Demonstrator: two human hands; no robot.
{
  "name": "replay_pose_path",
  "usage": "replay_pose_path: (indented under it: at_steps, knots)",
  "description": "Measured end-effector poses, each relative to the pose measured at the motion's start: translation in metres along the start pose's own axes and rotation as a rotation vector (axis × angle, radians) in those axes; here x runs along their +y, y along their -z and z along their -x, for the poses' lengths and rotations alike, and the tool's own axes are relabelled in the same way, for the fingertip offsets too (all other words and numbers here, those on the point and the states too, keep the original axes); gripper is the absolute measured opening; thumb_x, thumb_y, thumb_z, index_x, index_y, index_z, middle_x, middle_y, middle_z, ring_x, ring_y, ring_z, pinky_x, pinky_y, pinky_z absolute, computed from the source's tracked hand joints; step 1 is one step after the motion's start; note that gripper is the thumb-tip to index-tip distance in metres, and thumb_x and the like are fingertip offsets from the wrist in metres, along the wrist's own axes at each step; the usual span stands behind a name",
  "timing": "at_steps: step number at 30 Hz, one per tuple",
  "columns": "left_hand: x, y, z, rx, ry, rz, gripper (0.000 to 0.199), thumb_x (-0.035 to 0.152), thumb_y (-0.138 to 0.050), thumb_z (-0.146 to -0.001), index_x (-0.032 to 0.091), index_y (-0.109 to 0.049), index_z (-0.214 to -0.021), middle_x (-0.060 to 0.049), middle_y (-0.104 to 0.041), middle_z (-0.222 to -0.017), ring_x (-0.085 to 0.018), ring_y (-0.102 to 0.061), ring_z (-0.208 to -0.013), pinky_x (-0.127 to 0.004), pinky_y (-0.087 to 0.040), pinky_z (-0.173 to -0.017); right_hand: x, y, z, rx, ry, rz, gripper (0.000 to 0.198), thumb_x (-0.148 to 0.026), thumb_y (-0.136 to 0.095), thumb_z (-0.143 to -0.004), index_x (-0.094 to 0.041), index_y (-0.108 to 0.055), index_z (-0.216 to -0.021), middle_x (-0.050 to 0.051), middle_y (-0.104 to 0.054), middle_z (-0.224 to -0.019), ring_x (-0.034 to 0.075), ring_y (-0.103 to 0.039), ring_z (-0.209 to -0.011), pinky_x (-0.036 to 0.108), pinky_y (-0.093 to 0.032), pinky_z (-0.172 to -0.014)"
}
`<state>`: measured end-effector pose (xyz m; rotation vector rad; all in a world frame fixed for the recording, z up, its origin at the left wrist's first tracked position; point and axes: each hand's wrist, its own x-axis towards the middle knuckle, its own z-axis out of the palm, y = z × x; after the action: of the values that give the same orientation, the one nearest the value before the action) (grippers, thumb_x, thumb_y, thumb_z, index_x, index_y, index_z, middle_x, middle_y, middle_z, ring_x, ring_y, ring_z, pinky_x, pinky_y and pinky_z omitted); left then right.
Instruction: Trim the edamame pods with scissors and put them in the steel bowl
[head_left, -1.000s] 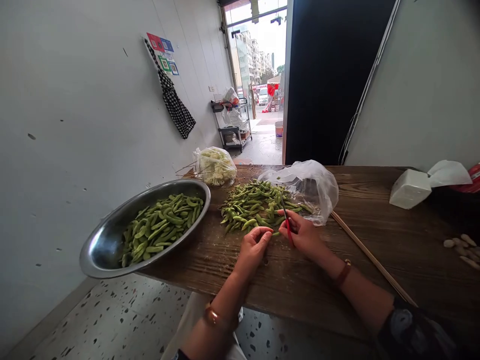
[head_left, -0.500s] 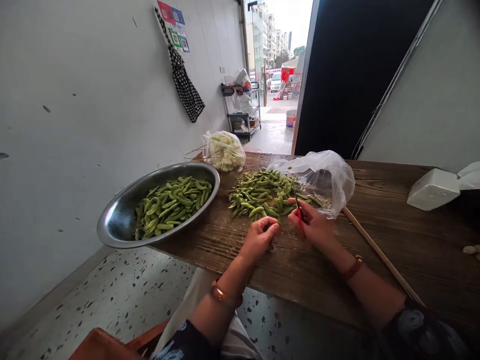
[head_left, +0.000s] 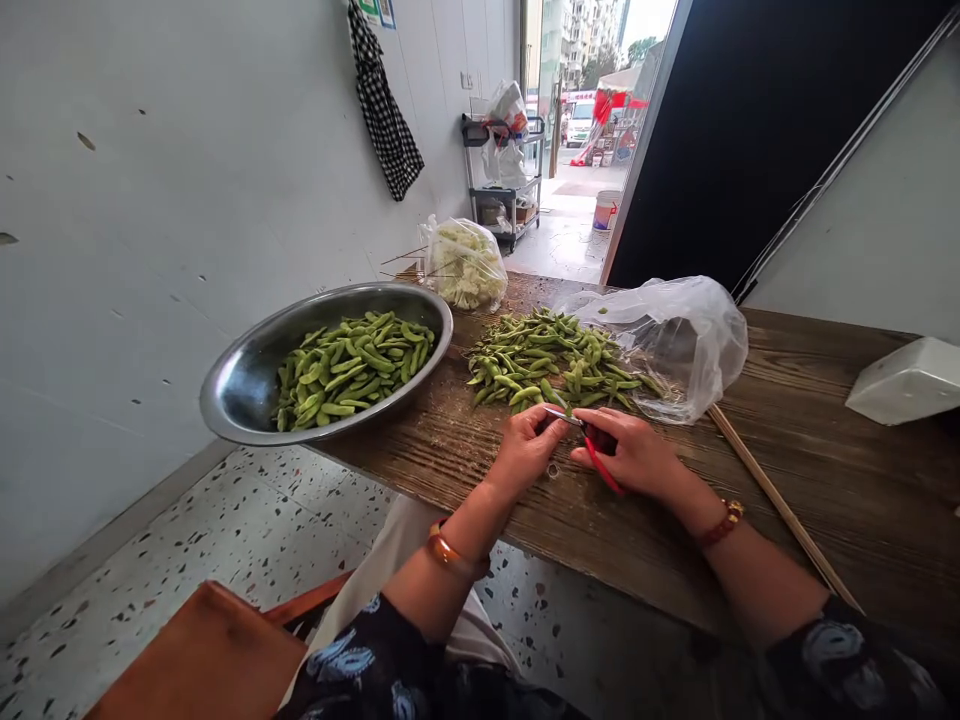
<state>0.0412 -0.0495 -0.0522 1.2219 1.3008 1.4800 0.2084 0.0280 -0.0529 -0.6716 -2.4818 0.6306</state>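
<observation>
My right hand (head_left: 626,450) is closed around red-handled scissors (head_left: 600,462), whose blades point left to my left fingertips. My left hand (head_left: 529,445) is pinched on an edamame pod (head_left: 568,411), of which only a bit of green shows past the fingers; the rest is hidden. Just beyond both hands, a loose pile of edamame pods (head_left: 540,350) lies on the wooden table (head_left: 450,450). To the left, a large oval metal bowl (head_left: 244,400) holds many more pods (head_left: 352,365) and stands at the table's edge.
A clear plastic bag (head_left: 705,330) lies open right of the pile. Behind the bowl sits a bag of pale cauliflower-like florets (head_left: 465,265). Thin wooden sticks (head_left: 780,500) run along the right, with a white foam box (head_left: 911,380) farther off. A brown stool (head_left: 202,650) stands low left.
The scissors have swung from upright to pointing left, and their blades now meet my left fingertips. My hands have come closer together. The view has tilted down slightly.
</observation>
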Motion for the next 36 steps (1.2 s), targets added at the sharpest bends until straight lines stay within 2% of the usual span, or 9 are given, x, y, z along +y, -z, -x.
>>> replay_pose_path:
  at_steps: [3,7,16,21,31,36]
  knots:
    - [-0.003,0.001,-0.001,-0.024,-0.066,-0.083,0.026,0.038,-0.061,-0.081,0.013,-0.068,-0.086,-0.005,-0.066,-0.084,-0.016,-0.055,-0.08,-0.027,-0.044,-0.076,0.001,-0.001,0.001,-0.002,-0.003,-0.01,0.049,-0.046,-0.066,-0.079,-0.021,-0.061,-0.121,0.009,-0.066,-0.099,0.021,-0.062,-0.084,0.035,-0.05,-0.076]
    - [-0.004,0.002,-0.001,-0.036,-0.058,-0.152,0.029,0.04,-0.058,-0.083,0.013,-0.069,-0.082,-0.004,-0.063,-0.078,-0.014,-0.052,-0.074,-0.025,-0.042,-0.07,-0.001,-0.001,0.001,-0.01,-0.026,-0.035,0.046,-0.046,-0.063,-0.082,-0.019,-0.062,-0.12,0.007,-0.067,-0.088,0.02,-0.06,-0.075,0.033,-0.049,-0.071]
    - [-0.001,0.002,-0.001,-0.032,-0.03,-0.134,0.028,0.036,-0.057,-0.083,0.011,-0.067,-0.079,-0.001,-0.057,-0.07,-0.012,-0.047,-0.068,-0.023,-0.038,-0.064,-0.005,0.007,0.0,-0.057,0.007,-0.039,0.045,-0.048,-0.059,-0.085,-0.016,-0.065,-0.116,0.004,-0.063,-0.075,0.017,-0.055,-0.066,0.029,-0.043,-0.064]
    - [-0.002,0.002,-0.002,-0.029,-0.016,-0.142,0.026,0.035,-0.058,-0.081,0.01,-0.067,-0.077,-0.001,-0.057,-0.069,-0.011,-0.046,-0.066,-0.023,-0.037,-0.063,-0.006,0.011,-0.001,-0.097,0.028,-0.033,0.044,-0.048,-0.057,-0.086,-0.017,-0.064,-0.116,0.003,-0.061,-0.074,0.015,-0.052,-0.065,0.026,-0.04,-0.062]
    - [-0.006,0.005,-0.003,-0.019,-0.027,-0.168,0.025,0.035,-0.06,-0.08,0.012,-0.07,-0.081,-0.004,-0.064,-0.076,-0.015,-0.053,-0.073,-0.026,-0.042,-0.07,-0.01,0.02,-0.002,-0.183,0.032,-0.066,0.028,-0.045,-0.054,-0.087,-0.018,-0.063,-0.082,-0.004,-0.048,-0.06,0.011,-0.04,-0.057,0.023,-0.032,-0.055]
    - [-0.007,0.005,-0.003,0.039,-0.129,-0.274,0.02,0.031,-0.059,-0.082,0.015,-0.069,-0.081,-0.004,-0.063,-0.079,-0.016,-0.053,-0.077,-0.028,-0.042,-0.074,-0.003,0.014,-0.003,-0.129,-0.036,-0.095,0.031,-0.048,-0.055,-0.085,-0.019,-0.066,-0.086,-0.004,-0.05,-0.06,0.011,-0.042,-0.056,0.023,-0.032,-0.054]
